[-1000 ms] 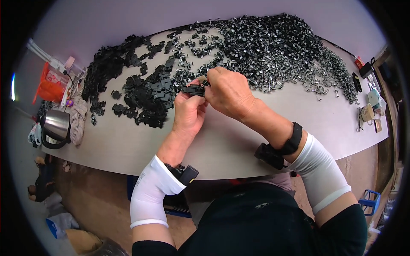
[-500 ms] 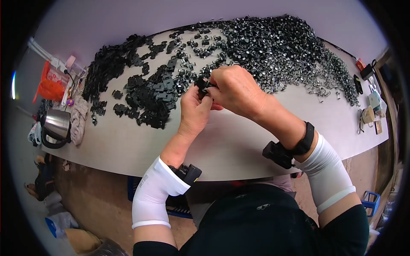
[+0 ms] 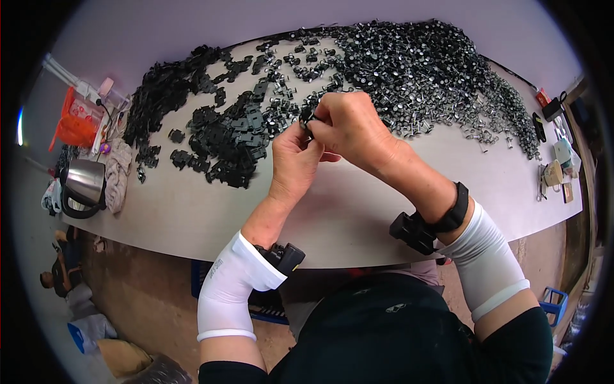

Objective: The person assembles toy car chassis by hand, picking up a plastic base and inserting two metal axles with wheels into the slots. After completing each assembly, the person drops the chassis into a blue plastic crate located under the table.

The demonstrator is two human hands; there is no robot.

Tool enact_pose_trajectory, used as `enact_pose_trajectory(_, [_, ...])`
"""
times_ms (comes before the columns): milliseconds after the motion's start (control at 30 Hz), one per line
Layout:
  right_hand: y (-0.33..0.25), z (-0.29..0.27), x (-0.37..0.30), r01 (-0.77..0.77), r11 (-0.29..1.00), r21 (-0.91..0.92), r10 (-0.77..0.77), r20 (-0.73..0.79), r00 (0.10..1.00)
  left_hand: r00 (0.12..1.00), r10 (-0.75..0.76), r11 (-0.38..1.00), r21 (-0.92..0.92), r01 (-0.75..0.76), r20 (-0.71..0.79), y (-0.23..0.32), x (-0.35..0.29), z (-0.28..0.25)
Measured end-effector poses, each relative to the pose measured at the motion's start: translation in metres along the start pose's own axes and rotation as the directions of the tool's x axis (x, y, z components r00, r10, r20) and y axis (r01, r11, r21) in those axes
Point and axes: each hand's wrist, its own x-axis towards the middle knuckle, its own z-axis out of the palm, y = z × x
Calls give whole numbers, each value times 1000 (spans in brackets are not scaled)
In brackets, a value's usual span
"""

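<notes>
Both hands meet over the middle of the table, pinching a small black plastic part (image 3: pixel 307 116), mostly hidden by the fingers. My left hand (image 3: pixel 294 165) grips it from below and the left, fingers bent. From above and the right, my right hand (image 3: pixel 355 131) closes its thumb and fingers on the same part. Just left of the hands lies a heap of flat black plastic pieces (image 3: pixel 233 137). Beyond and to the right spreads a big pile of small shiny metal studs with round heads (image 3: pixel 409 70), many joined to black bits.
More black pieces (image 3: pixel 163 89) are heaped at the far left. A steel kettle (image 3: pixel 85 182), a knitted cloth (image 3: pixel 118 179) and an orange-red bag (image 3: pixel 75 130) stand at the left edge. A mug (image 3: pixel 552 173) sits at the right edge. Beyond the table's left end, another person (image 3: pixel 64 272) is visible.
My hands have turned slightly and moved a little up around the part, so less of it shows. The right fingers are curled closer over it.
</notes>
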Motion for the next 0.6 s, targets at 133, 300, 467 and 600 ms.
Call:
enact_pose_trajectory(133, [-3, 2, -1, -67, 970, 235, 89, -82, 993, 1000, 20, 1000, -18, -20, -23, -2, 0, -5])
enact_pose_trajectory(300, [-9, 2, -5, -161, 880, 446, 197, -36, 980, 994, 105, 994, 11, -105, -9, 1, -1, -6])
enact_pose_trajectory(467, [-6, 2, -1, 133, 986, 99, -99, -291, 952, 983, -8, 924, -375, 77, 183, 15, 0, -13])
enact_pose_trajectory(600, [2, 4, 4, 205, 964, -171, -251, -327, 911, 942, -86, 841, -483, 244, 325, 15, -3, -9])
